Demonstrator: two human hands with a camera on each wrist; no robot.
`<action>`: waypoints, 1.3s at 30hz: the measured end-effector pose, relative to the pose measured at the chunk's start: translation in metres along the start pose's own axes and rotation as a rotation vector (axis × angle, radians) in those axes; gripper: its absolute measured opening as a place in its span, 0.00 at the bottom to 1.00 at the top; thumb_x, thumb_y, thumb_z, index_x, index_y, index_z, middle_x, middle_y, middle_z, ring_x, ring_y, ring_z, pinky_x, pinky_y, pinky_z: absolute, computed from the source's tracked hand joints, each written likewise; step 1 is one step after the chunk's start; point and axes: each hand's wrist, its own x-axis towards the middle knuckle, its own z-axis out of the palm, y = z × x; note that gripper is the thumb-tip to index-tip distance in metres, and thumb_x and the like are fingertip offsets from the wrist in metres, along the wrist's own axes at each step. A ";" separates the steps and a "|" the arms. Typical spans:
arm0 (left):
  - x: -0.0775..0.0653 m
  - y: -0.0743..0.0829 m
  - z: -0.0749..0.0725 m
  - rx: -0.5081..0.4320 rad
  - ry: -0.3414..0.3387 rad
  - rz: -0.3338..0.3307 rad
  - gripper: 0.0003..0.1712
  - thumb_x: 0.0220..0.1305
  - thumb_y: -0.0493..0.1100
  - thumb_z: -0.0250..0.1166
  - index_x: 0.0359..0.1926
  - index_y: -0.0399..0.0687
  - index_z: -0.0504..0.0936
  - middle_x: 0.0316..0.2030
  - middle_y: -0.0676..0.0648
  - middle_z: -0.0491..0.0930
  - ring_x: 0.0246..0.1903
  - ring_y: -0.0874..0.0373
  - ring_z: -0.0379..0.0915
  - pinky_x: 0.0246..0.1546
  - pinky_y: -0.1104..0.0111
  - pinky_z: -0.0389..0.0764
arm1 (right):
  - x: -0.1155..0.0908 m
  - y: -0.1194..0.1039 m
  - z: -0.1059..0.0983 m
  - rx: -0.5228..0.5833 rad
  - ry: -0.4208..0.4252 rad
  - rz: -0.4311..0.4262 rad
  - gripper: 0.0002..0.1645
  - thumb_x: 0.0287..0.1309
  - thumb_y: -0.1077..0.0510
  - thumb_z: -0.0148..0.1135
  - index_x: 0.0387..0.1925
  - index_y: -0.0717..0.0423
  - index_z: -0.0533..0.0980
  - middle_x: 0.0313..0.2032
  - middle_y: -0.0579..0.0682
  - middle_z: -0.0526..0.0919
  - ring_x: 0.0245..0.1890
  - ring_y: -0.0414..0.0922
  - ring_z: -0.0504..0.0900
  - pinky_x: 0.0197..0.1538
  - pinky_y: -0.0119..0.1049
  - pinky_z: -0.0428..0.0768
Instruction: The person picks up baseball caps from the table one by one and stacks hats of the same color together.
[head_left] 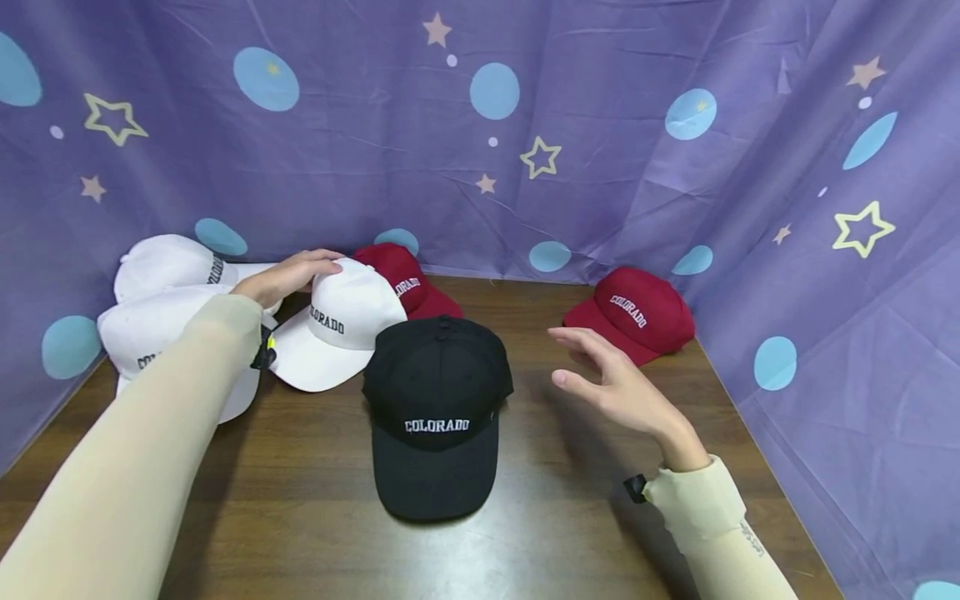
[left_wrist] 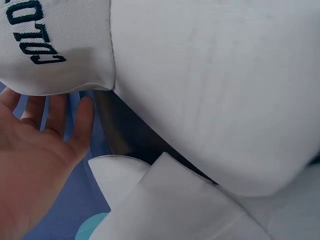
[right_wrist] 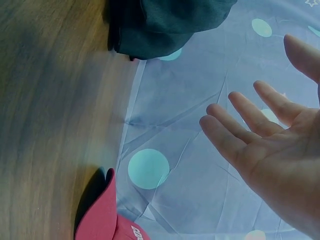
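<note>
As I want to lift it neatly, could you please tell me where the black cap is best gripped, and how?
I'd pinch the black cap by its brim, coming from the near side: it juts toward the viewer, apart from the other caps.

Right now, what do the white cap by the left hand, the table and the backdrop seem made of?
White cap: woven cloth, probably cotton, matte; fine weave shows up close.
Table: wood or wood-look laminate, lightly glossy; grain and reflection show.
Backdrop: thin fabric, perhaps polyester, faintly sheeny; it creases and ripples.
</note>
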 end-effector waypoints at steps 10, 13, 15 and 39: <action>-0.002 -0.001 -0.013 0.024 0.112 0.056 0.21 0.70 0.54 0.56 0.49 0.40 0.71 0.50 0.42 0.65 0.50 0.49 0.59 0.48 0.57 0.63 | -0.004 -0.025 -0.005 -0.007 0.008 -0.005 0.32 0.58 0.62 0.65 0.63 0.55 0.66 0.60 0.48 0.70 0.60 0.44 0.68 0.63 0.50 0.65; -0.010 0.009 -0.021 -0.085 0.131 0.095 0.20 0.69 0.53 0.57 0.47 0.40 0.70 0.44 0.45 0.70 0.47 0.51 0.63 0.46 0.60 0.64 | -0.004 -0.023 -0.005 -0.002 0.008 -0.011 0.32 0.58 0.61 0.65 0.63 0.54 0.66 0.60 0.48 0.70 0.60 0.44 0.68 0.63 0.51 0.65; -0.016 0.019 -0.027 -0.127 0.160 0.128 0.19 0.69 0.53 0.58 0.46 0.40 0.70 0.43 0.48 0.70 0.47 0.53 0.61 0.47 0.62 0.61 | -0.004 -0.020 -0.004 0.007 0.011 -0.014 0.32 0.58 0.60 0.65 0.63 0.52 0.66 0.60 0.47 0.70 0.60 0.44 0.68 0.63 0.52 0.65; -0.136 0.178 0.021 -0.488 0.490 0.651 0.11 0.60 0.37 0.67 0.37 0.32 0.75 0.30 0.43 0.72 0.30 0.55 0.69 0.24 0.74 0.74 | 0.019 -0.071 0.000 0.080 0.113 -0.149 0.30 0.59 0.65 0.63 0.63 0.59 0.66 0.59 0.47 0.71 0.59 0.45 0.70 0.61 0.54 0.67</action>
